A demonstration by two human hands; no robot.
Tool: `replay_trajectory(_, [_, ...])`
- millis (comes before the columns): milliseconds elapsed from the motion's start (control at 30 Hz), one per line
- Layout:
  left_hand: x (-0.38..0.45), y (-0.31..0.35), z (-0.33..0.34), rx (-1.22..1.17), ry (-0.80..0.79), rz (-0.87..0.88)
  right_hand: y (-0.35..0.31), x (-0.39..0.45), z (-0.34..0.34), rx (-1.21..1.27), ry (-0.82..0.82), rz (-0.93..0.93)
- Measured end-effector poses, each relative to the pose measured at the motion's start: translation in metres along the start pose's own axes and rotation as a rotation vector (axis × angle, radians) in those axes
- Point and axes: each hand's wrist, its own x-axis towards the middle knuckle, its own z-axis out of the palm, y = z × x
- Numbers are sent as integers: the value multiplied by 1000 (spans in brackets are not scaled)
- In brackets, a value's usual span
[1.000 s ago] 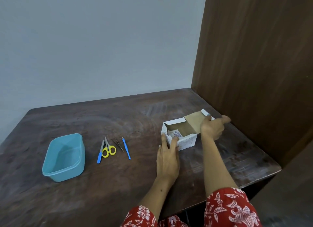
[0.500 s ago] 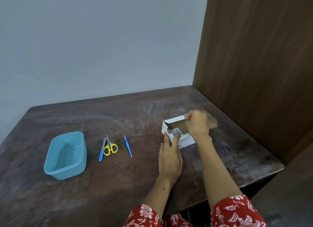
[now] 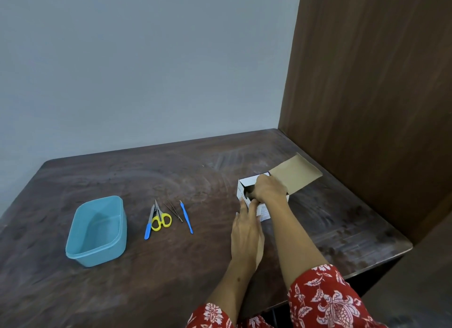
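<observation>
Head view has the white box [image 3: 263, 211] sitting toward the table's [image 3: 171, 171] right edge, flap [image 3: 296, 176] open, the left hand [image 3: 245, 232] flat with straight fingers against its near side, the right hand [image 3: 267, 189] dipped inside, its grip hidden.

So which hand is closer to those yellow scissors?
Left. The left hand rests against the near side of the box, to the right of the yellow scissors. The right hand is farther off, reaching into the open top.

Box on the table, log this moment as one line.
right hand: inside box | left hand: braces box front | flap: open | grasp: hidden
</observation>
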Motion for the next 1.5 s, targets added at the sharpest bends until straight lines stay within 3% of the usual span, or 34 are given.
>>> replay_trajectory(233, [1, 1, 1, 2, 26, -3, -2, -1, -2, 21, 24, -2])
replay_trajectory(600, [1, -1, 4, 41, 57, 10, 8, -8, -33, 371, 121, -88])
replay_trajectory(867, [0, -1, 4, 61, 69, 13, 25, -7, -35, 705, -24, -101])
replay_trajectory(1100, [-2, -1, 4, 58, 66, 53, 36, -6, -40, 1048, -95, 0])
replay_trajectory(1167, [-2, -1, 4, 63, 64, 62, 36, -6, -40, 1093, 13, 16])
replay_trajectory(1267, [-2, -2, 4, 83, 54, 75, 37, -9, -39, 1024, 576, 122])
replay_trajectory(1367, [-2, -3, 4, 120, 45, 71, 40, -17, -38, 1148, 1021, 415])
replay_trajectory(1433, [-3, -3, 4, 109, 44, 69, 46, -14, -33, 1220, 1074, 596])
replay_trajectory(1500, [-3, -3, 3, 81, 48, 77, 55, -10, -28, 1378, 956, 768])
